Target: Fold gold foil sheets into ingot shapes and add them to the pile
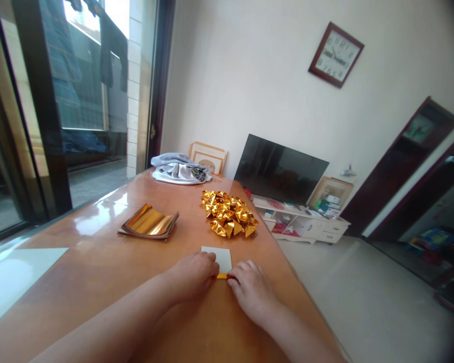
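A small sheet of foil paper lies pale side up on the wooden table, its near edge turned over into a narrow gold strip. My left hand presses the left end of that strip with its fingers closed. At the right end, my right hand pinches the same fold between thumb and fingers. Just beyond the hands sits a heap of folded gold foil pieces. To the left is a curled stack of gold foil sheets. My fingertips hide the corners of the fold.
Folded clothes lie at the table's far end, with framed pictures behind. A pale sheet covers the table's left edge. Past the right edge are a television and a low white cabinet.
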Demonstrator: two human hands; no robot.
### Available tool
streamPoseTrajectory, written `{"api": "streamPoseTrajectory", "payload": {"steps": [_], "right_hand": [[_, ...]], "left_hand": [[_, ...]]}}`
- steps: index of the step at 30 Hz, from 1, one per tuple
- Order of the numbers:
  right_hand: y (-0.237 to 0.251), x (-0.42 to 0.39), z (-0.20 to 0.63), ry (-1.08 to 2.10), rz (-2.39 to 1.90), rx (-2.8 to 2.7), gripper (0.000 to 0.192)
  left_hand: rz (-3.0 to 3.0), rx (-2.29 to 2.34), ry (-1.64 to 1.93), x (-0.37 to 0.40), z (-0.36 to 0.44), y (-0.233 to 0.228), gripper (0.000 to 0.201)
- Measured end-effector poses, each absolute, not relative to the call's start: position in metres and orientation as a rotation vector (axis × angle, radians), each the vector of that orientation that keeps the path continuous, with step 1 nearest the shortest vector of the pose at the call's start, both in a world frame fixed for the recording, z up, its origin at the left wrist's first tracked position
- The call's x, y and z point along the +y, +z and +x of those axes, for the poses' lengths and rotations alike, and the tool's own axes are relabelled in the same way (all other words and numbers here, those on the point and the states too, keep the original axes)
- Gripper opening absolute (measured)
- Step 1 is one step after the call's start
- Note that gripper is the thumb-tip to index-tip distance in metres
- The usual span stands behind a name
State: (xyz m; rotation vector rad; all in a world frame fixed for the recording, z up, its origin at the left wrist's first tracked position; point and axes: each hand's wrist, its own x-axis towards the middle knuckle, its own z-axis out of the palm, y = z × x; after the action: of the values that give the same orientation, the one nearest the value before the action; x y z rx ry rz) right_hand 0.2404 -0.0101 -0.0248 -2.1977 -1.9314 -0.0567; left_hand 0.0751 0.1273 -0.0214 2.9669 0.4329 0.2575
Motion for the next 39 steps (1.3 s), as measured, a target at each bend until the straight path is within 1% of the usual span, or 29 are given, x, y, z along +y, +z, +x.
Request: {"api": "streamPoseTrajectory", "payload": {"steps": [6, 10, 16, 19, 23, 26, 30, 39], "right_hand": [[-0.032, -0.003, 0.251, -0.134, -2.099, -1.998, 0.021], [-0.037, -0.001, 0.255, -0.181, -2.086, -2.001, 0.023], [-0.034, 0.002, 0.260, -0.120, -2.058, -1.911, 0.024], [-0.028, 0.003, 0.257, -0.138, -1.996, -1.883, 0.015], [-0.021, 0.006, 0.247, -0.191, -1.964, -1.872, 0.018], [-0.018, 0.009, 0.241, -0.193, -1.964, -1.901, 0.010], [-0.016, 0.013, 0.237, -0.216, -1.956, -1.922, 0.020], [-0.012, 0.007, 0.241, -0.233, -1.948, -1.914, 0.015]], "left_hand": [[2.967, 0.451, 0.284, 0.131, 0.078, -0.027, 0.017], [2.984, 0.486, 0.307, 0.134, 0.077, -0.027, 0.010], [3.007, 0.523, 0.375, 0.134, 0.077, -0.019, 0.014], [3.012, 0.532, 0.417, 0.133, 0.075, -0.013, 0.021], [3.016, 0.536, 0.452, 0.129, 0.073, -0.007, 0.021], [3.027, 0.554, 0.464, 0.126, 0.073, -0.005, 0.019], [3.007, 0.552, 0.543, 0.124, 0.073, -0.003, 0.011], [2.996, 0.447, 0.598, 0.124, 0.070, 0.002, 0.018]]}}
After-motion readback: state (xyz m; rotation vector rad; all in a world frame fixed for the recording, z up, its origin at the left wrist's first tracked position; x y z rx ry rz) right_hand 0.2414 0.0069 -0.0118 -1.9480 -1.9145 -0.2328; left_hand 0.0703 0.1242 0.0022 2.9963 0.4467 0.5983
